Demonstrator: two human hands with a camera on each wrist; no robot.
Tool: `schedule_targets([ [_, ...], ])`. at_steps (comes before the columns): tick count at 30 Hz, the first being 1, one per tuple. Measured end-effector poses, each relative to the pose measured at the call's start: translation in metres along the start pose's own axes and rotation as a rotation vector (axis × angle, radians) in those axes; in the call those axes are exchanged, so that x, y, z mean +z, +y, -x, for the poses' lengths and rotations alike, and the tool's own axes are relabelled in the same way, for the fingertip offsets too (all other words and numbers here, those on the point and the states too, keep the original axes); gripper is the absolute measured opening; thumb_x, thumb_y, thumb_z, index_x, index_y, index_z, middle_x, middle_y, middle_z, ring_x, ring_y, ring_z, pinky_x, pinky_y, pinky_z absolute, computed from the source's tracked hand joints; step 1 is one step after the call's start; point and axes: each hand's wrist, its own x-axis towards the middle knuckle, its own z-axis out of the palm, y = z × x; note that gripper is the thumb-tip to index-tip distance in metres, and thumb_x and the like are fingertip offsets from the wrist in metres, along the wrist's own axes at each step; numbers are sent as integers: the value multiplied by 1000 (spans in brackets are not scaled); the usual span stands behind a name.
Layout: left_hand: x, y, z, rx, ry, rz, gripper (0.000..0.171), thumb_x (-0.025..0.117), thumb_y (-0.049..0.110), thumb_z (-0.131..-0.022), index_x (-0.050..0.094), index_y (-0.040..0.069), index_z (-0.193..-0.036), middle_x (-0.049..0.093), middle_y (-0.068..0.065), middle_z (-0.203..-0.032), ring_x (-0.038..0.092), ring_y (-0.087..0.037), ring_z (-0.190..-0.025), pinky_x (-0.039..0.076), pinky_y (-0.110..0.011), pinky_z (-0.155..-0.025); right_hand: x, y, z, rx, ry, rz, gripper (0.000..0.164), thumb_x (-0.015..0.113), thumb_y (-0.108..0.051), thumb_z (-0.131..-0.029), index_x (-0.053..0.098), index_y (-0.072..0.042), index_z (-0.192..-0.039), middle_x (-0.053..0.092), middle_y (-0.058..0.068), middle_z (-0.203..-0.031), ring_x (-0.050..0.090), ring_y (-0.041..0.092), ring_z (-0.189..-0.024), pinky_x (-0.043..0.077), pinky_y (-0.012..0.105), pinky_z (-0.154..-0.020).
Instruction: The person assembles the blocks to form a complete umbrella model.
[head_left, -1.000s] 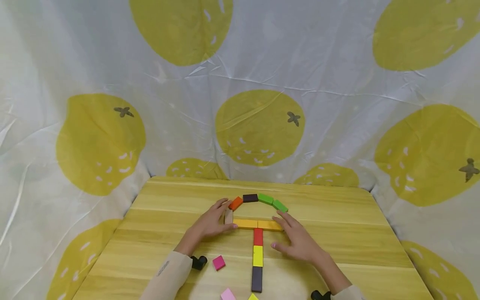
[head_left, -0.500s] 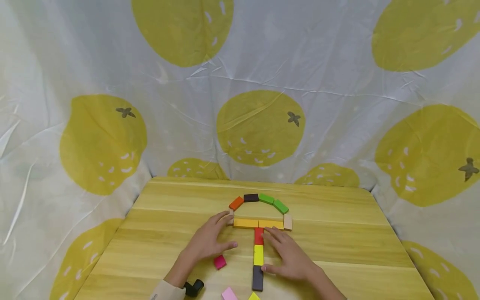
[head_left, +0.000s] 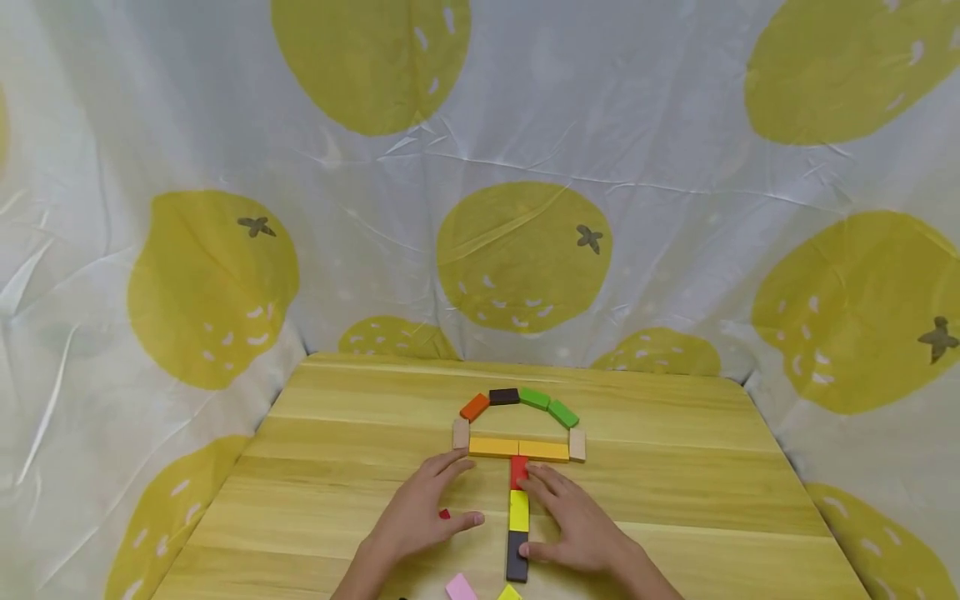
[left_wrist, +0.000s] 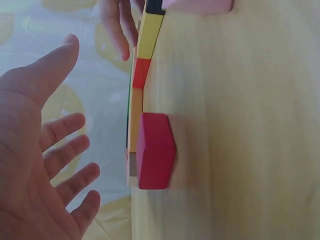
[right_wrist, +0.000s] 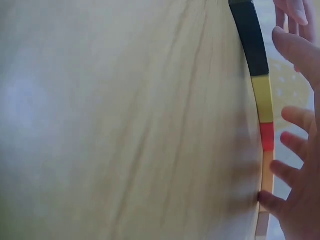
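My left hand (head_left: 420,510) hovers left of a column of blocks, fingers spread and holding nothing. In the left wrist view a magenta block (left_wrist: 156,152) stands on the table beside it; from the head this block is mostly hidden by the hand. My right hand (head_left: 581,518) is at the column's right side, fingertips over the edge of the red block (head_left: 517,471) and thumb over the dark block (head_left: 517,560). Whether it touches them is unclear. Between these lies a yellow block (head_left: 518,512). Two long orange-yellow blocks (head_left: 493,447) cross the column's top.
Above the long blocks, an arch runs through a beige block (head_left: 461,434), an orange block (head_left: 475,407), a dark block (head_left: 504,397), two green blocks (head_left: 534,399) and another beige block (head_left: 577,445). A pink block (head_left: 461,587) and a yellow block (head_left: 510,592) lie at the near edge of view.
Both hands have drawn back toward me from the arch's ends, uncovering the beige blocks. The right hand has moved left to the column; the left hand now covers most of the magenta block.
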Motion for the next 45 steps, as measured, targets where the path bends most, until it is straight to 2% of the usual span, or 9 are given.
schedule_targets([
  [6, 6, 7, 16, -17, -20, -7, 71, 71, 65, -88, 58, 28, -146, 52, 10, -154, 48, -22, -143, 45, -56, -112, 0, -1, 3, -7, -25, 22, 89, 60, -76, -88, 42, -25, -159, 33, 2, -168, 35, 33, -153, 40, 64, -114],
  [12, 12, 17, 31, 76, 10, 6, 54, 71, 59, -91, 68, 29, -135, 66, 15, -133, 61, -16, -126, 52, -49, -105, 0, -1, 1, -23, -23, 61, 88, 58, -76, -89, 44, -24, -158, 36, 3, -167, 39, 34, -150, 41, 64, -113],
  [17, 15, 26, 40, 125, -94, 19, 48, 67, 59, -94, 69, 30, -132, 66, 18, -128, 62, -13, -121, 52, -48, -102, 0, -1, 3, -10, -36, 49, 87, 60, -76, -88, 45, -23, -156, 37, 4, -166, 40, 35, -150, 41, 64, -113],
  [21, 18, 32, 42, 153, -185, 72, 42, 66, 58, -95, 72, 31, -128, 66, 20, -124, 61, -8, -118, 54, -40, -101, 0, -2, 3, -3, -30, 38, 87, 60, -74, -89, 43, -24, -158, 36, 3, -166, 39, 33, -150, 41, 63, -113],
  [25, 23, 35, 44, 268, -205, 131, 34, 68, 50, -97, 76, 28, -121, 70, 18, -118, 62, -5, -113, 56, -30, -96, 3, -5, 1, -26, -22, 48, 86, 57, -72, -92, 37, -25, -161, 34, 1, -168, 37, 31, -152, 37, 62, -117],
  [29, 29, 36, 46, 386, -237, 156, 35, 65, 49, -99, 77, 25, -122, 71, 15, -118, 62, -3, -113, 55, -25, -96, 4, -6, -1, -31, -39, 63, 86, 56, -72, -92, 38, -24, -161, 33, 2, -168, 36, 32, -153, 31, 63, -121],
  [33, 34, 37, 48, 437, -288, 145, 39, 58, 50, -103, 75, 25, -127, 71, 14, -122, 62, -1, -114, 53, -22, -97, 4, -7, 0, -13, -66, 58, 86, 56, -74, -92, 38, -25, -161, 32, 1, -168, 35, 32, -153, 28, 64, -122],
  [39, 41, 37, 51, 537, -291, 98, 33, 56, 39, -106, 74, 24, -128, 71, 10, -124, 63, -3, -116, 52, -19, -97, 2, -7, 0, 1, -89, 30, 86, 57, -73, -91, 38, -25, -161, 33, 2, -168, 34, 33, -153, 27, 64, -122],
  [45, 45, 36, 52, 539, -294, 51, 30, 58, 39, -105, 75, 26, -126, 71, 9, -124, 62, -4, -115, 52, -20, -96, 1, -8, 0, 3, -88, 21, 86, 58, -72, -91, 39, -24, -160, 33, 2, -168, 34, 33, -153, 26, 64, -123],
])
